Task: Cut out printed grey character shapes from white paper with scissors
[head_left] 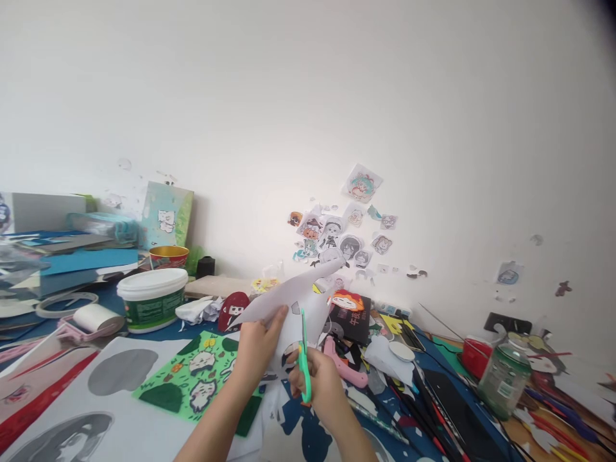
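My left hand (262,340) is closed on the lower left part of a white sheet of paper (279,294), thumb on top. The sheet is raised off the table, and its far end curls up and to the right. Green-handled scissors (304,366) are in my right hand (320,378), with the fingers wrapped around the handles. Their blades point up and away, against the paper; I cannot tell how far apart they are. Below my left forearm lies a bright green drawing (192,372) with white cartoon animals.
On the left stand a white-lidded tub (153,298), a tape roll (99,319) and stacked papers. To the right are a pink tool (344,362), pens, a black phone-like slab (459,410) and a glass jar (505,378). Cartoon cutouts (350,247) cover part of the wall.
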Demonstrator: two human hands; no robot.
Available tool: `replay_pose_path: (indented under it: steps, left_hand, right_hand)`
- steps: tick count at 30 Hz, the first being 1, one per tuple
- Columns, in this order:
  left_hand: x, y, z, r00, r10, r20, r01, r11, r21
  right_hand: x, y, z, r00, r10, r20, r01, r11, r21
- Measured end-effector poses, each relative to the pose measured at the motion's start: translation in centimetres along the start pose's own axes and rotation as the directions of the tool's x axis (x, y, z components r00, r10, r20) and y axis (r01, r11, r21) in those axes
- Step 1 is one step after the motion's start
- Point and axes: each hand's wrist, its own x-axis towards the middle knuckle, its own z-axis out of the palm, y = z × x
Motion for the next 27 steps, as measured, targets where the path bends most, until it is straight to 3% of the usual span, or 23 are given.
replay_pose_path:
  steps: [15,21,27]
  left_hand:
    - [-0.3,0.7,-0.2,0.999,0.029,0.045,-0.027,0.998,-0.054]
    - [-0.3,0.7,-0.2,0.999,0.026,0.027,-0.026,1.0,-0.014]
    - [-0.6,1.1,-0.1,0.995,0.044,0.084,-0.043,0.999,-0.013]
  right_hand:
    - [-0.1,-0.5,-0.8,0.998,0.056,0.002,-0.056,0.998,-0.006]
    - [-0.4,-1.1,-0.9,0.999,0.011,0.045,-0.008,0.997,-0.076]
    - [-0.4,-1.2,-1.0,1.0,-0.009,0.016,0.01,0.998,-0.067]
